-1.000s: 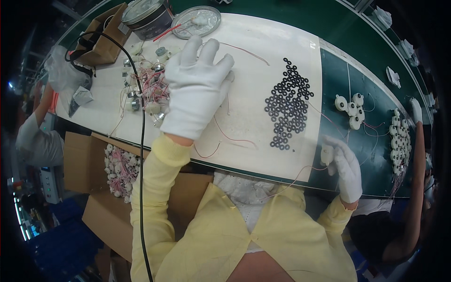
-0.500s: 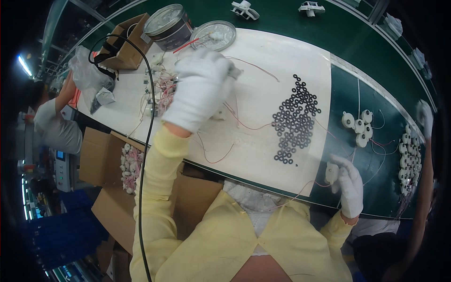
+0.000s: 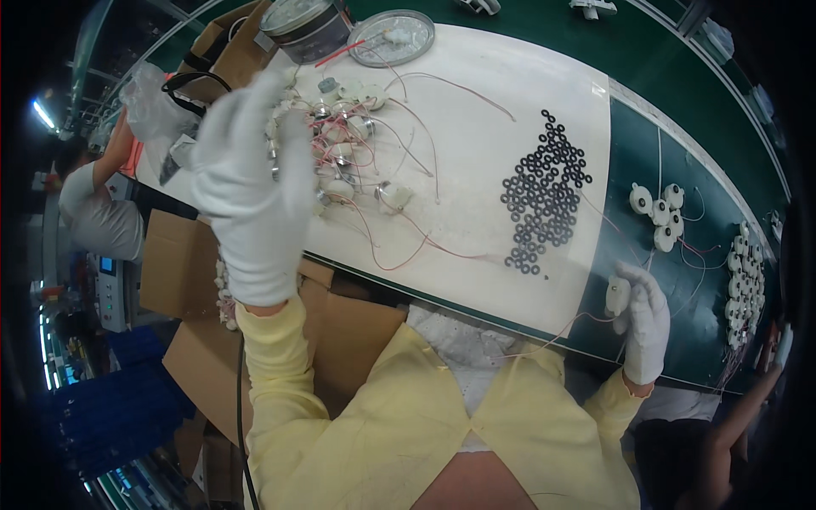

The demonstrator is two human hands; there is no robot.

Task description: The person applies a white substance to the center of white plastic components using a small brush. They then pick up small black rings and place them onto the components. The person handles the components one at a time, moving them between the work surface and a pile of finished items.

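Observation:
My left hand [image 3: 255, 187], in a white glove, is raised over the table's left side with its fingers apart and nothing seen in them; it is slightly blurred. Beside it lies a pile of small white and silver motors [image 3: 344, 132] with thin red and white wires. My right hand [image 3: 648, 327], also gloved, is closed on a small white round motor [image 3: 618, 296], held at the table's near right. From this motor a thin red wire [image 3: 561, 331] trails left toward my lap. A single motor [image 3: 393, 197] rests apart from the pile.
Many black rings [image 3: 544, 200] lie spread on the white sheet. More motors sit on the green surface [image 3: 663, 217] and in rows [image 3: 744, 285] at right. A tin [image 3: 306, 30] and its lid [image 3: 391, 38] stand behind. A black cable [image 3: 240, 416] hangs by my left arm above cardboard boxes [image 3: 204, 382].
My left hand has moved left and nearer, away from the pile, and its fingers have spread. The view has shifted slightly. My right hand still holds the motor.

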